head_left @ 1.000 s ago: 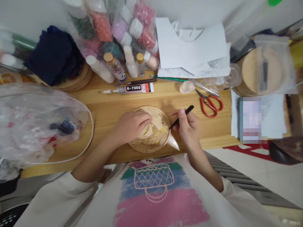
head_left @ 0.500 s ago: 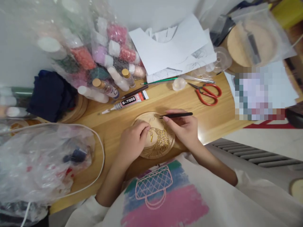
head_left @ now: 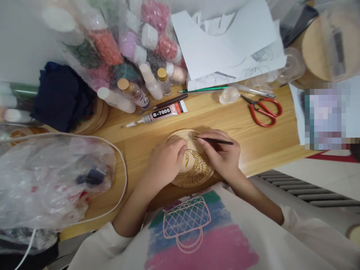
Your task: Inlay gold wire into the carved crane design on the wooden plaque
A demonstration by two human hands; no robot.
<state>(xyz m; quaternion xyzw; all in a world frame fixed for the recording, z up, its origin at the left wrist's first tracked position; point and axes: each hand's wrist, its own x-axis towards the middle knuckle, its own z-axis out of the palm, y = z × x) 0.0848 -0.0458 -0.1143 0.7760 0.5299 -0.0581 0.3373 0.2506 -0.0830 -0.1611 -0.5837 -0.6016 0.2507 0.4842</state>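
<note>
Head view, looking down over the desk. We find the wooden disc lying flat near the desk's front edge, close to the body, both hands over it. Its face carries a bird-like pattern, part of it filled with gold — densest toward the lower right.

Left hand: lies across the disc's left side, fingers curled, thumb and forefinger close together. We cannot tell whether anything is pinched there.

Right hand: grasping black tweezers between thumb and fingers, tips pointing left over the upper part of the disc. We cannot make out anything between the tips.

Beyond the disc, we note a glue tube marked B-7000, a dark slim tool just behind it, and a green pencil in front of white papers. To the right — red-handled scissors, blades near a small clear lump. To the left, we log a crumpled clear bag and, behind it, dark blue cloth.
</note>
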